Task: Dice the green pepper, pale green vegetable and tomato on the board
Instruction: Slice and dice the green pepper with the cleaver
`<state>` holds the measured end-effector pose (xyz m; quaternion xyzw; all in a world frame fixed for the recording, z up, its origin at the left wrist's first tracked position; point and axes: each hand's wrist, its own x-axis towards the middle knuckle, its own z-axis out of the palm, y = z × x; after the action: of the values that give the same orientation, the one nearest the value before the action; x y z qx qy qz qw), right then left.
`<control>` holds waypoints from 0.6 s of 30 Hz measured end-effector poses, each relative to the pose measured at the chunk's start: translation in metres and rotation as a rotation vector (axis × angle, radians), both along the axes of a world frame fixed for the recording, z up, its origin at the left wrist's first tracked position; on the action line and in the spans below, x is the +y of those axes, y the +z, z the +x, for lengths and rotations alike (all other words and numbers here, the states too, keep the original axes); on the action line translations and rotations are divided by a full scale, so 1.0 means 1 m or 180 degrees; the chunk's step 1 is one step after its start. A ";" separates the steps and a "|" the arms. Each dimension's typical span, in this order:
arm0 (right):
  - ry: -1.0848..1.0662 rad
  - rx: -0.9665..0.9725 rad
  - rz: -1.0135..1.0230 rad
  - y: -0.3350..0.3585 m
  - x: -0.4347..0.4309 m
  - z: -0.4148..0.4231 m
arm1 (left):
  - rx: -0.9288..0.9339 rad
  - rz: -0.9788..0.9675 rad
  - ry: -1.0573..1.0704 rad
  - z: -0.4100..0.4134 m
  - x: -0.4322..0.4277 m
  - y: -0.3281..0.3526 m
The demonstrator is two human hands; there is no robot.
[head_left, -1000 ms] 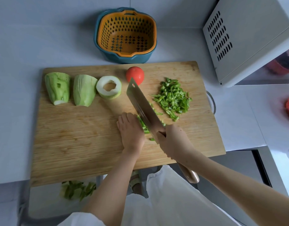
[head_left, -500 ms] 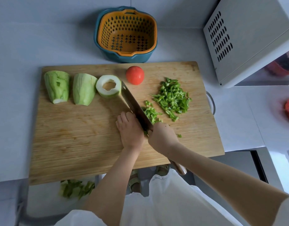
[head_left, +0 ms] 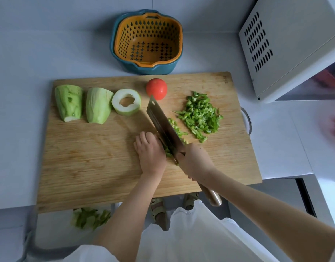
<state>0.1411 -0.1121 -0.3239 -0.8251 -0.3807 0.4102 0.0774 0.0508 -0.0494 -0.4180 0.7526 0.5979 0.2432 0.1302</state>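
The left hand (head_left: 150,154) sits near the middle of the board (head_left: 87,157), knuckles up and fingers curled, holding down the uncut green pepper (head_left: 167,151), of which only a few strips show at its fingertips. The right hand (head_left: 195,163), just beside it toward the board's near edge, is wrapped around the cleaver (head_left: 162,125) where blade meets handle. The handle's end sticks out past the board's near edge. The blade runs diagonally toward the board's far side, its flat close against the left knuckles.

Right of the blade lies a small scatter of cut bits (head_left: 177,129), and beyond it, toward the board's right side, a larger diced pepper pile (head_left: 200,114). The tomato (head_left: 156,88) rests whole near the board's far edge, just past the blade tip. Along the far left of the board lies the pale green vegetable (head_left: 97,106) in three pieces, one a hollow ring.

Behind the board, on the desk (head_left: 21,63), is an orange strainer (head_left: 121,38) nested in a blue bowl (head_left: 144,68). A white appliance (head_left: 287,44) stands right of the board.
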 end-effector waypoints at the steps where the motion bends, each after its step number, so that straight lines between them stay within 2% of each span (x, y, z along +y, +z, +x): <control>1: 0.0029 -0.0043 0.0011 0.000 0.003 -0.001 | 0.0007 -0.0046 -0.0016 0.000 0.000 0.000; 10: -0.0007 0.0356 -0.0004 0.003 0.014 0.029 | -0.0208 -0.0146 -0.0186 -0.005 0.001 0.006; 13: 0.0217 0.0202 -0.0095 0.005 0.009 0.052 | -0.0212 -0.0526 -0.0430 -0.013 0.000 0.017; 16: 0.0319 -0.0002 -0.0083 0.006 0.011 0.075 | 0.0290 -0.1107 -0.1003 -0.027 0.002 0.030; 18: 0.0363 -0.0121 -0.0032 0.008 0.014 0.085 | 0.0740 -0.1214 -0.1365 -0.035 0.004 0.034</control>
<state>0.2265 -0.0984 -0.3156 -0.8101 -0.4264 0.4001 0.0425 0.0157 -0.0455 -0.3845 0.8464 0.4711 0.0058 0.2481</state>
